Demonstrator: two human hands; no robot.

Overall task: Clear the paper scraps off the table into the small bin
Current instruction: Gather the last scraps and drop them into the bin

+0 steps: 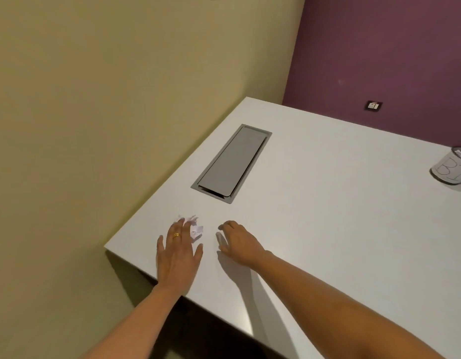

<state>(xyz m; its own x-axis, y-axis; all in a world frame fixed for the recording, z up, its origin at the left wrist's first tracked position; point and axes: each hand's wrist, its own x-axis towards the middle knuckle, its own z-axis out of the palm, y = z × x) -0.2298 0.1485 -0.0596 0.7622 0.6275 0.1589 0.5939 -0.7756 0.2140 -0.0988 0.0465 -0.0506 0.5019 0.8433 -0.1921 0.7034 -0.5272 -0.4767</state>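
Note:
A small heap of pale paper scraps (195, 229) lies on the white table (327, 203) near its front left corner. My left hand (179, 248) rests flat on the table with fingers spread, its fingertips touching the heap from the near side. My right hand (237, 240) is just to the right of the scraps, fingers curled loosely toward them, holding nothing I can make out. The small bin (452, 164), a clear round cup with paper inside, stands far off at the right edge of the view.
A grey rectangular cable hatch (232, 164) is set flush in the table beyond the scraps. The table's left edge runs along a beige wall (120, 99); a purple wall with a socket (373, 105) lies behind.

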